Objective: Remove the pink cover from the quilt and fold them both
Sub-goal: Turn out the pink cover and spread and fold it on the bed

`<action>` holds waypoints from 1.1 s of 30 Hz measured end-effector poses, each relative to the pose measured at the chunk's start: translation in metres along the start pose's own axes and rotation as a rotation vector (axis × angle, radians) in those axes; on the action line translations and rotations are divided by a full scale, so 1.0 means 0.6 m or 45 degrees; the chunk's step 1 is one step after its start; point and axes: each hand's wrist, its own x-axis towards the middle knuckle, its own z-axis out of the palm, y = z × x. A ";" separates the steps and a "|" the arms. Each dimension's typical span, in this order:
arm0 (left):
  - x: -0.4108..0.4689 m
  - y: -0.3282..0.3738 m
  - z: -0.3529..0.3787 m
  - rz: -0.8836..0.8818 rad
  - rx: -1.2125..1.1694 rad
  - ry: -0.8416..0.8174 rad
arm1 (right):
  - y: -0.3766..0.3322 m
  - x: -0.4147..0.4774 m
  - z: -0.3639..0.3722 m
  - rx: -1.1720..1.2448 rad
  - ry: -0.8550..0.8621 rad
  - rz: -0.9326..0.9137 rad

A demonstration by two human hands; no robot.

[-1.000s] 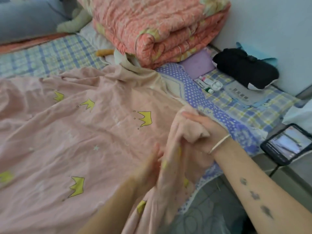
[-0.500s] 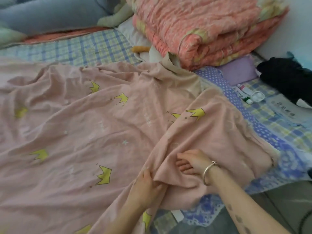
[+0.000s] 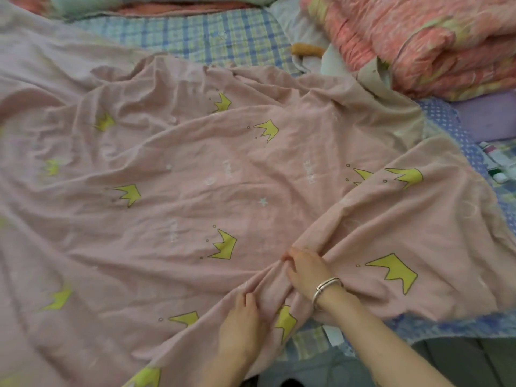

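Both pinching now: your left hand [image 3: 240,322] and right hand [image 3: 306,272] clutch bunched pink cover [image 3: 181,191] folds, near edge

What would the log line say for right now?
left grip: holds cover | right grip: holds cover | quilt: folded, top right

Cover [image 3: 195,191] spreads across centre, 9 to 3 o'clock, on the bed sheet [image 3: 212,37], which shows behind it at 12. Folded quilt [image 3: 435,43] at 1–2 o'clock, behind cover's far corner. Tubes [image 3: 494,163] at 3, beside cover. Left hand [image 3: 240,328] at 6, right hand [image 3: 307,272] at 5, both gripping cover's bunched near edge.
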 end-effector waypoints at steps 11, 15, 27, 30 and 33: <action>-0.009 -0.021 0.037 0.044 0.240 -0.017 | 0.010 -0.014 0.041 -0.278 -0.151 -0.222; -0.011 -0.017 0.026 0.027 0.221 -0.008 | 0.008 -0.017 0.042 -0.389 -0.088 -0.242; -0.036 -0.079 -0.140 0.046 -0.558 0.513 | -0.085 0.016 0.011 -0.284 0.485 -0.573; -0.011 -0.088 -0.197 0.123 -0.365 0.682 | -0.131 0.052 -0.021 -0.246 0.854 -0.693; 0.013 -0.092 -0.220 0.108 -0.358 0.599 | -0.174 0.087 -0.058 -0.199 1.025 -0.649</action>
